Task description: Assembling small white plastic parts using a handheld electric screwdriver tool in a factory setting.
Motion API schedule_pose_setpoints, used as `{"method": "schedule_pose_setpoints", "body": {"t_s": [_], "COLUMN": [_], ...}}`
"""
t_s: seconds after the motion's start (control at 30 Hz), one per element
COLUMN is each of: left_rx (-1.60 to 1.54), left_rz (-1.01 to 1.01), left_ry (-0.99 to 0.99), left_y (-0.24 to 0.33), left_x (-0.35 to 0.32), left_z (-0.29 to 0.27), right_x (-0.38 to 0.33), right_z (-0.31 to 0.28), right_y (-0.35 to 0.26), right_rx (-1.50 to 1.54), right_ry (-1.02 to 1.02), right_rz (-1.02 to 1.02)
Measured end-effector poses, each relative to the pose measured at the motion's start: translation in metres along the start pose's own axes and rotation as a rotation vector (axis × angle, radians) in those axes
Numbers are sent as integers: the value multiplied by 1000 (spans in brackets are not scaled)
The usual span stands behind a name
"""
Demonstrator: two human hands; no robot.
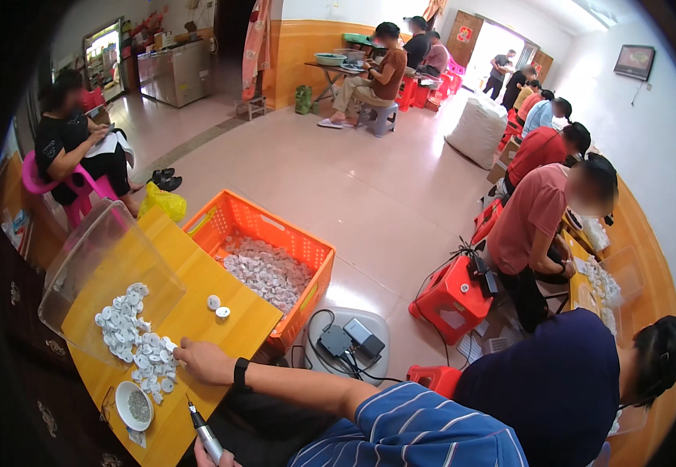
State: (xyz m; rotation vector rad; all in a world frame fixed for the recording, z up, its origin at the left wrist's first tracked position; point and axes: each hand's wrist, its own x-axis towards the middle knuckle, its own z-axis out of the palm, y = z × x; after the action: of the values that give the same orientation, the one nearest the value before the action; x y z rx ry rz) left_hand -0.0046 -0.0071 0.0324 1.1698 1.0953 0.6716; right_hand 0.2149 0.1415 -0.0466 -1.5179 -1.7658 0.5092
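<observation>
My right hand (204,363), with a black band at its wrist, reaches over the yellow wooden table. Its fingers pinch a small white round plastic part (170,347) at the edge of a heap of similar parts (124,319). Low in the picture, my left hand (217,458) is closed around a silver-and-black electric screwdriver (206,438), its thin bit pointing at the tabletop. Part of that hand is cut off by the lower edge. A white bowl of tiny metal pieces (135,405) stands nearby. Two loose white parts (218,307) lie apart from the heap.
A clear plastic bin (81,272) lies tipped behind the heap. Against the table stands an orange crate (318,268) full of white parts. Beside me, a grey stool (338,317) carries power adapters and cables. Co-workers sit along the right wall, one close by in dark blue (540,389).
</observation>
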Motion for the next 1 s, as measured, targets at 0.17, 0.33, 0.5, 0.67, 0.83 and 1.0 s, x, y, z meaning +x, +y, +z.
{"method": "schedule_pose_setpoints", "body": {"t_s": [0.17, 0.33, 0.5, 0.67, 0.83, 1.0], "left_rx": [5, -9, -72, 7, 40, 117], "left_rz": [-15, -55, -102, 9, -32, -1], "left_ry": [-9, 47, 235, 64, 149, 198], "left_y": [-1, -4, -29, -41, -45, -65], "left_x": [3, -6, -23, -19, -47, -51], "left_z": [0, -7, -13, -14, -22, -29], "right_x": [16, 47, 63, 78, 81, 90], "right_z": [-19, -5, 9, -13, 43, 98], "right_y": [-23, -63, -100, -86, -117, -120], "right_rx": [-16, 61, 21, -20, -129, -429], "right_ry": [50, 51, -110, -149, -311, -439], "right_rz": [-5, -171, -262, -295, -337, -429]}}
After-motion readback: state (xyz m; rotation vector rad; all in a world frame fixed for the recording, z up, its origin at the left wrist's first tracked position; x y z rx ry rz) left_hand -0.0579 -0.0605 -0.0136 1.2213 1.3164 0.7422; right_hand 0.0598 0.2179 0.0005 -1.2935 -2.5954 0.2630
